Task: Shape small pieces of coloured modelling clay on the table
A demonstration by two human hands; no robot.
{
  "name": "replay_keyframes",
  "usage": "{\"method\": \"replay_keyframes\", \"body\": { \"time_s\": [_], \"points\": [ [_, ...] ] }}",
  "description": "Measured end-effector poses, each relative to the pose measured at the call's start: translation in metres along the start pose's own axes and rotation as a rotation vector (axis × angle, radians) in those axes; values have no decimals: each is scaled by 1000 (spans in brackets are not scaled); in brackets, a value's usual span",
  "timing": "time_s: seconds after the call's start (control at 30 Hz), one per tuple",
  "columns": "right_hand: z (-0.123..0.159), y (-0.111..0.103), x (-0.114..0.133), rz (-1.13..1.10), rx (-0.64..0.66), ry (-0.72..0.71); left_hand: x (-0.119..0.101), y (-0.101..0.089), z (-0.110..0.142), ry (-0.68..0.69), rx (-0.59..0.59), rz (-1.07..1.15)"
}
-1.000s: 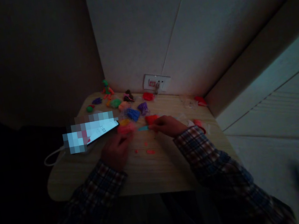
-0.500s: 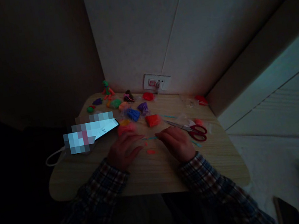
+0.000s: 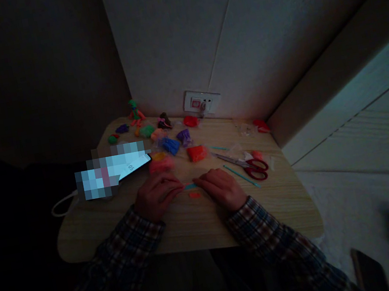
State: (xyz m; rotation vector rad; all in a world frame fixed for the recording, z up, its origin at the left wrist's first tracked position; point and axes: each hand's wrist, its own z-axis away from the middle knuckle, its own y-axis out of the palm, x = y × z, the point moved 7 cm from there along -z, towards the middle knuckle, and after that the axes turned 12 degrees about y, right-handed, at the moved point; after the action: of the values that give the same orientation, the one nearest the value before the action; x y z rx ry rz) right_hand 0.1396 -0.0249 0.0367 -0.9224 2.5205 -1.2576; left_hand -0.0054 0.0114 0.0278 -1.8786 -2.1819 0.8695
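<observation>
My right hand (image 3: 222,188) is closed on a flat light-blue clay modelling tool (image 3: 190,186), whose blade points left just above the table. At the tip of that blade are my left hand's (image 3: 158,194) fingertips, pinched together; whatever is between them is too small and dark to make out. A flat scrap of pink clay (image 3: 195,195) lies right below the tool. Beyond my hands are a lump of pink clay (image 3: 161,164) in wrap and an orange-red packet of clay (image 3: 197,153).
Red-handled scissors (image 3: 257,168) and a thin blue stick tool (image 3: 241,176) lie at right. Blue (image 3: 171,145) and purple (image 3: 184,137) clay packets sit further back, near a small green-and-orange figure (image 3: 135,113). A lit phone (image 3: 136,167) with a white cable (image 3: 62,205) is at left.
My right hand has come down nearer to me with the blue tool, uncovering the scissors. My left hand's fingers spread, then closed at the blade tip. A small pink bit no longer shows.
</observation>
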Motion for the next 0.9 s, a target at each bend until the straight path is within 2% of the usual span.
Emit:
{"method": "replay_keyframes", "body": {
  "time_s": [0.2,0.37,0.57,0.67,0.77,0.9],
  "points": [
    [-1,0,0,-4,9,-9,-4,0,-4,15,58,1],
    [1,3,0,9,16,-17,-3,2,-1,41,51,5],
    [6,8,-5,-5,59,24,3,2,1,-76,63,16],
    [10,7,-21,7,61,134,7,-4,-3,-158,43,22],
    [20,5,-48,67,30,358,14,-7,-4,-220,17,59],
    [30,9,-69,137,99,516,30,-6,1,-339,-2,150]
  ]
}}
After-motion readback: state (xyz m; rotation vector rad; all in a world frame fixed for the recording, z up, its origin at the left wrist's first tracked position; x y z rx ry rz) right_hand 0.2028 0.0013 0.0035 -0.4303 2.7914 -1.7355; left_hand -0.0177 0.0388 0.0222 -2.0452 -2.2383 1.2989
